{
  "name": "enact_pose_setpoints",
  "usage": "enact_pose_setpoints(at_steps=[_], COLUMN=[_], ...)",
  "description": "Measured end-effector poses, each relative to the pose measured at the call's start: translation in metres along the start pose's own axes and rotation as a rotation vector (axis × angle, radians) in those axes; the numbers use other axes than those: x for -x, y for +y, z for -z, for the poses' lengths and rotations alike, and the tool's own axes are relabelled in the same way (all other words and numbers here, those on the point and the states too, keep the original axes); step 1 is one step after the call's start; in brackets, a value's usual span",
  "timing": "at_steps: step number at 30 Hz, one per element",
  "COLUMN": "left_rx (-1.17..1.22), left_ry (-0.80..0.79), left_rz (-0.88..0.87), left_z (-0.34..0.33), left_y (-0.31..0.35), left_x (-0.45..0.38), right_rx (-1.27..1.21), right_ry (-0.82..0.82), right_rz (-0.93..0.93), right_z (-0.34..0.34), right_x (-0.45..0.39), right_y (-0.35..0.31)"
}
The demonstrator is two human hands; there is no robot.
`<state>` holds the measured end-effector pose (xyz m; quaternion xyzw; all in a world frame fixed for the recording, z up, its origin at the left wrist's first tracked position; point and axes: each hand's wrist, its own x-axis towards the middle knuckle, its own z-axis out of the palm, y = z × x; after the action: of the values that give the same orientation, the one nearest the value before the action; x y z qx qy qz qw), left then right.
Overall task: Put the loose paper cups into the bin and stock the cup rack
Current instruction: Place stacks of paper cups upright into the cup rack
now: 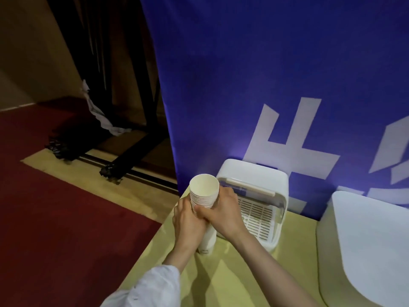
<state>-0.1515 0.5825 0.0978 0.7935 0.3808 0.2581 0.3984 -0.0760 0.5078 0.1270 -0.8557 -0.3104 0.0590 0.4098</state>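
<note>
A tall stack of white paper cups (pixel 204 191) stands tilted on the yellow table (pixel 232 278), mouth up, its foot near the table's left edge. My left hand (pixel 188 220) grips the stack's middle from the left. My right hand (pixel 221 209) grips it from the right, just below the topmost nested rims. Right behind the stack stands a white cup rack (pixel 256 200) with a slotted white tray inside and a clear lid raised at its front.
A large white rounded appliance (pixel 363 247) fills the table's right side. A blue banner (pixel 265 85) with white characters hangs behind the rack. Left of the table lie red carpet, black stand legs (pixel 124 160) and a white cloth.
</note>
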Motion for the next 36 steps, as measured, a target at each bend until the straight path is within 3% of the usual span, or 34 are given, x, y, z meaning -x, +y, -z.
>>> enact_pose_setpoints(at_steps=[4, 9, 12, 15, 23, 29, 36], left_rx=[0.051, 0.116, 0.282, 0.298, 0.317, 0.309, 0.081], left_ry=[-0.003, -0.032, -0.13, -0.274, -0.462, -0.368, -0.234], left_rz=[-0.075, -0.147, -0.055, -0.015, 0.161, 0.124, 0.064], left_z=[0.003, 0.0, 0.0, -0.009, -0.034, -0.033, -0.033], left_y=[-0.006, -0.015, -0.017, -0.03, -0.09, -0.087, -0.089], left_x=[-0.005, -0.01, -0.007, -0.009, -0.005, -0.035, -0.071], right_rx=[0.062, -0.177, -0.389, -0.407, -0.264, -0.237, -0.187], right_ry=[0.057, 0.201, 0.28, 0.369, 0.153, 0.097, 0.058], right_rz=[0.005, 0.004, -0.018, -0.05, -0.285, -0.468, -0.526], right_z=[0.012, 0.044, 0.065, 0.075, 0.002, -0.05, -0.07], right_x=[0.001, 0.0, -0.007, -0.016, -0.018, -0.059, -0.115], right_y=[-0.01, -0.036, -0.044, -0.028, 0.08, 0.128, 0.143])
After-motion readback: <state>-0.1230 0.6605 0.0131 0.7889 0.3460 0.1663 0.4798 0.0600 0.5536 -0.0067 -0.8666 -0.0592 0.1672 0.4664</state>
